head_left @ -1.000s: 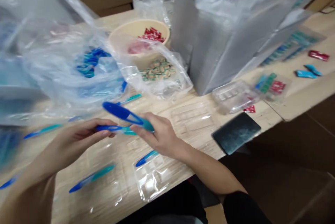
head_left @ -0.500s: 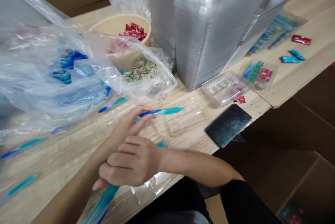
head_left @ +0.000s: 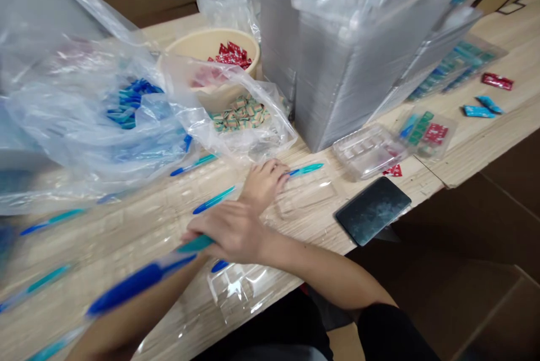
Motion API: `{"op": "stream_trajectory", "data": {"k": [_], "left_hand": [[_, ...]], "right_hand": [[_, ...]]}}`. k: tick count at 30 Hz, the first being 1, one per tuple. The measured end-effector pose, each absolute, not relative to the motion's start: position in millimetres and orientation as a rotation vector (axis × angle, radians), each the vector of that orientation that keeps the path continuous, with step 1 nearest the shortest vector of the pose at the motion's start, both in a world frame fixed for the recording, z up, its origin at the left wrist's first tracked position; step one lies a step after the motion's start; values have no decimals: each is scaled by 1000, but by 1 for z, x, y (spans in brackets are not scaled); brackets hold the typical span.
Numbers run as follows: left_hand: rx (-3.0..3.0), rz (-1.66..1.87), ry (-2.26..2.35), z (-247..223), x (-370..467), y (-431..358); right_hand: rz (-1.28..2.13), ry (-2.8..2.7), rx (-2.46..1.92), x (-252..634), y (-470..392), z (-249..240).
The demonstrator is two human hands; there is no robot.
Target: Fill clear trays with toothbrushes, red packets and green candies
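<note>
My left hand (head_left: 264, 184) reaches forward over a clear plastic blister tray (head_left: 304, 199). Its fingertips close on the blue end of a blue-and-teal pen-shaped stick (head_left: 310, 168), whose teal tip points right. Crossed over my left forearm, my right hand (head_left: 236, 230) is closed around similar sticks (head_left: 130, 288); their blue ends stick out to the lower left, and I cannot tell how many there are. Another such stick (head_left: 214, 199) lies just left of my left hand. Beneath my right wrist, a shiny clear tray (head_left: 242, 288) is partly covered. Motion blurs both hands.
Several sticks (head_left: 53, 221) lie along the left. Behind stand a plastic bag (head_left: 84, 141) of blue pieces, a cream bowl (head_left: 181, 46) of red packets, a bag of small beige-green packets (head_left: 242, 114) and tall tray stacks (head_left: 333, 80). A phone (head_left: 373, 209) lies near the table edge.
My left hand has moved right and forward with its stick, uncovering another stick behind it. My right hand has turned, swinging its sticks from pointing down to lower left. The view has shifted slightly.
</note>
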State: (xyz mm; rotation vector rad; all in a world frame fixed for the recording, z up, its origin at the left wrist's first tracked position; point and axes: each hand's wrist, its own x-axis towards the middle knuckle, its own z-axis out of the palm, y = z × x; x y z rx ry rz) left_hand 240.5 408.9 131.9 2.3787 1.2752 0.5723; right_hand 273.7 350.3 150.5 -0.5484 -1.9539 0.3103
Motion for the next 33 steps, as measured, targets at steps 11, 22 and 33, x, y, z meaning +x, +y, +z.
{"op": "stream_trajectory", "data": {"k": [11,22,33], "left_hand": [[1533,550,1187,209,100,360],[1980,832,2359,267,40,487],[2186,939,1822,250,88,528]], "right_hand": [[1606,-1662,-884,275,357,162],[1411,-1868,-938,278,355,162],[641,-2293,-976,274,351,152]]}}
